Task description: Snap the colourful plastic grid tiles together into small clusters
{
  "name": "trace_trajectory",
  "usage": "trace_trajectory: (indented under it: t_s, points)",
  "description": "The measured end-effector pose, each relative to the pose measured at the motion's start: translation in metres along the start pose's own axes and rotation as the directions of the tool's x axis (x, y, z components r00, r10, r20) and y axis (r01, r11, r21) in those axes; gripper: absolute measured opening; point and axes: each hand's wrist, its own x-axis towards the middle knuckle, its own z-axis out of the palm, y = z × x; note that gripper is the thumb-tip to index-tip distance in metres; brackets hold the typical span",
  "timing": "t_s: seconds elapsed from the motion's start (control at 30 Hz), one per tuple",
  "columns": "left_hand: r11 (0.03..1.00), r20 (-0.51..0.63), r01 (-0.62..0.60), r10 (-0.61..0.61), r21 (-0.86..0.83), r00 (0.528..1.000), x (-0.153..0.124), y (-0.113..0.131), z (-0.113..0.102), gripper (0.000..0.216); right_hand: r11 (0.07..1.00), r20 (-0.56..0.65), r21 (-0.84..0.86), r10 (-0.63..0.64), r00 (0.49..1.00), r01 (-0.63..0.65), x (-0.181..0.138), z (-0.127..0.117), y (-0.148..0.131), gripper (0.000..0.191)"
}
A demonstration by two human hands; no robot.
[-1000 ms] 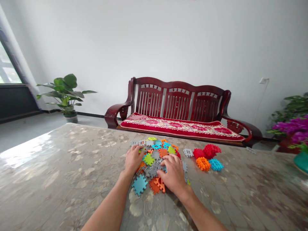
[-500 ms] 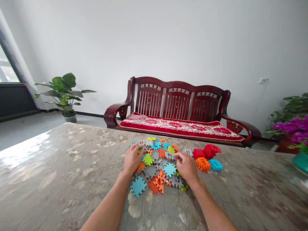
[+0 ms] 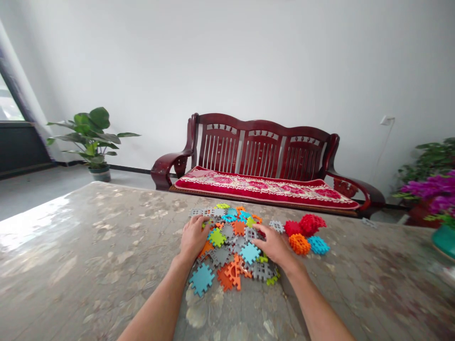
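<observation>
A heap of flat toothed plastic tiles (image 3: pixel 231 246) in grey, blue, orange, green and red lies on the table (image 3: pixel 88 265). My left hand (image 3: pixel 193 238) rests palm down on the heap's left side, fingers together over the tiles. My right hand (image 3: pixel 275 246) lies on the right side, fingers stretched toward a grey tile (image 3: pixel 250 233). A blue tile (image 3: pixel 202 279) and an orange tile (image 3: pixel 231 273) lie nearest me. To the right sits a joined cluster (image 3: pixel 305 232) of red, orange and blue tiles.
The table has a glossy marbled cover and its far edge runs just behind the tiles. Beyond stands a dark red wooden bench (image 3: pixel 263 161) with a red cushion. A potted plant (image 3: pixel 90 137) stands at the left wall, purple flowers in a green pot (image 3: pixel 439 199) at right.
My right hand has moved off the near middle of the heap to its right side, uncovering blue and grey tiles. My left hand has stayed in place.
</observation>
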Motion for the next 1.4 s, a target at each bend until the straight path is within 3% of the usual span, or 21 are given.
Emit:
trace_trajectory:
  t_s: [0.5, 0.73, 0.9, 1.1, 1.2, 1.4]
  points:
    - [1.000, -0.004, -0.012, 0.012, 0.014, 1.000, 0.000, -0.001, 0.001, 0.030, 0.991, 0.021, -0.109, -0.079, 0.997, 0.080, 0.003, 0.003, -0.014, 0.043]
    - [1.000, 0.003, -0.015, 0.015, 0.013, 1.000, 0.001, -0.004, 0.003, 0.030, 0.993, -0.022, -0.120, -0.010, 1.000, 0.007, 0.004, 0.001, -0.016, 0.047]
    - [1.000, 0.009, -0.013, 0.013, 0.012, 1.000, 0.001, -0.002, 0.001, 0.031, 0.989, -0.023, -0.096, 0.110, 0.994, -0.112, 0.003, -0.012, -0.016, 0.041]
    - [1.000, 0.004, -0.003, 0.002, 0.020, 1.000, 0.000, 0.001, -0.001, 0.031, 0.978, -0.014, -0.181, 0.105, 0.994, -0.106, 0.001, -0.015, -0.028, 0.038]
    - [1.000, 0.001, -0.006, 0.006, 0.017, 1.000, 0.000, 0.000, 0.000, 0.030, 0.967, 0.014, -0.228, 0.118, 0.993, -0.112, -0.001, -0.017, -0.039, 0.043]
    - [1.000, -0.006, -0.006, 0.006, 0.025, 1.000, 0.000, 0.000, -0.001, 0.030, 0.952, 0.195, -0.304, 0.113, 0.974, -0.050, -0.005, -0.020, -0.055, 0.042]
